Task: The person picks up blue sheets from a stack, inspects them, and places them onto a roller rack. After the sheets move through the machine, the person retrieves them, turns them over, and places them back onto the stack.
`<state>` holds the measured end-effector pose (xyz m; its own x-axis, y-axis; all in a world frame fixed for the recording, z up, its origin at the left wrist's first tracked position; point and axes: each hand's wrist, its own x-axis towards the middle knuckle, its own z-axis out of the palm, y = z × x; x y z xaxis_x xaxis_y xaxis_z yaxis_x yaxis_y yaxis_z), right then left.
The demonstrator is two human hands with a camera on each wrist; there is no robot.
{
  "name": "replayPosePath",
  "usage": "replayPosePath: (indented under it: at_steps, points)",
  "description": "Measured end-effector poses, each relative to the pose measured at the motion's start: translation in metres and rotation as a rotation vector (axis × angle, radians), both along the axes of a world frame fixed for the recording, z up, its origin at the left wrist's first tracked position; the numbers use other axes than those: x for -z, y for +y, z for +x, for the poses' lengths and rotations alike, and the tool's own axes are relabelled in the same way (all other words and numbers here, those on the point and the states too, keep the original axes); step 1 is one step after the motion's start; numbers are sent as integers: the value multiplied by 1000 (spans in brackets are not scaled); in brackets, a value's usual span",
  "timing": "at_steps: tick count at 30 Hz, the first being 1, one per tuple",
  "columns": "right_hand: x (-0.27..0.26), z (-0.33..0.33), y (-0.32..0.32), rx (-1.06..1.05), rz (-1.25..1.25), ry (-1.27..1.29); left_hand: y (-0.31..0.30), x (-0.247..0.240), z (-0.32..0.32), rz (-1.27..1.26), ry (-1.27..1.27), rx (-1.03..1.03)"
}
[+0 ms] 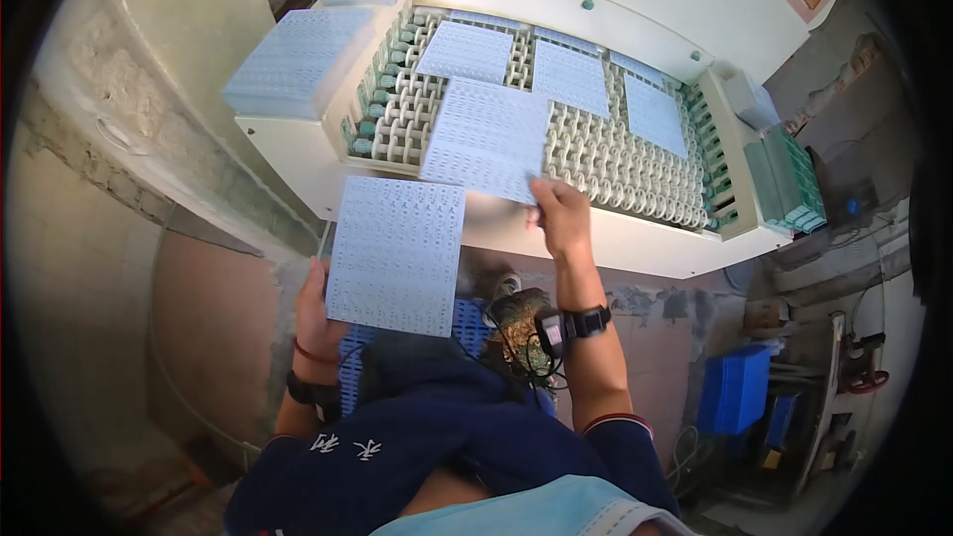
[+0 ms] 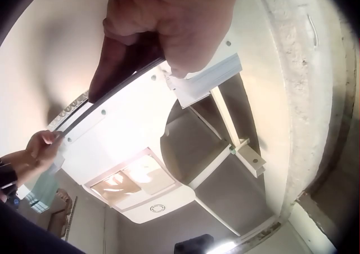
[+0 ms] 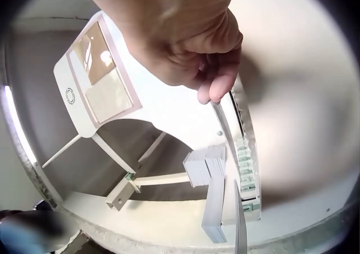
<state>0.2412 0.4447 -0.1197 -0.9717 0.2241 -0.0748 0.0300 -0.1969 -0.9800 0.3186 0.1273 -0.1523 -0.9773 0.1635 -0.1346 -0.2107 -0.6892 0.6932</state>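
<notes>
In the head view the left hand (image 1: 314, 306) grips the left edge of a light blue dotted sheet (image 1: 395, 256) in front of the machine. The right hand (image 1: 562, 218) pinches the lower right corner of another such sheet (image 1: 486, 139), which is over the near left part of the roller bed (image 1: 625, 164). Three more sheets lie on the rollers: one at the back left (image 1: 467, 52), one in the middle (image 1: 571, 76) and one at the right (image 1: 655, 114). The right wrist view shows thumb and fingers of the right hand (image 3: 197, 57) pinching a sheet edge-on.
A tall stack of sheets (image 1: 293, 60) stands on the machine's left end. Green racks (image 1: 794, 179) are at its right end. A blue crate (image 1: 733, 389) stands on the floor at the right, and a wall (image 1: 149, 129) runs along the left.
</notes>
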Motion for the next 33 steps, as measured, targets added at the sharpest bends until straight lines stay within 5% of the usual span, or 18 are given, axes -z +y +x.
replayPosePath:
  at_steps: [7,10,16,21,27,33]
  points:
    - [-5,-31,-32,-95,90,-108,18,-21,1,62,-85,-63]
    - [-2,-9,-21,-106,281,-128,21,-19,-3,43,-61,-58]
    - [1,59,-15,-366,216,-178,51,-22,-29,33,19,56]
    - [4,55,18,-140,72,-76,79,-21,-48,92,81,136]
    - [-6,16,98,158,218,-39,65,-16,-49,58,88,84]
    - [-12,-13,156,252,763,-98,55,-13,-36,30,32,65]
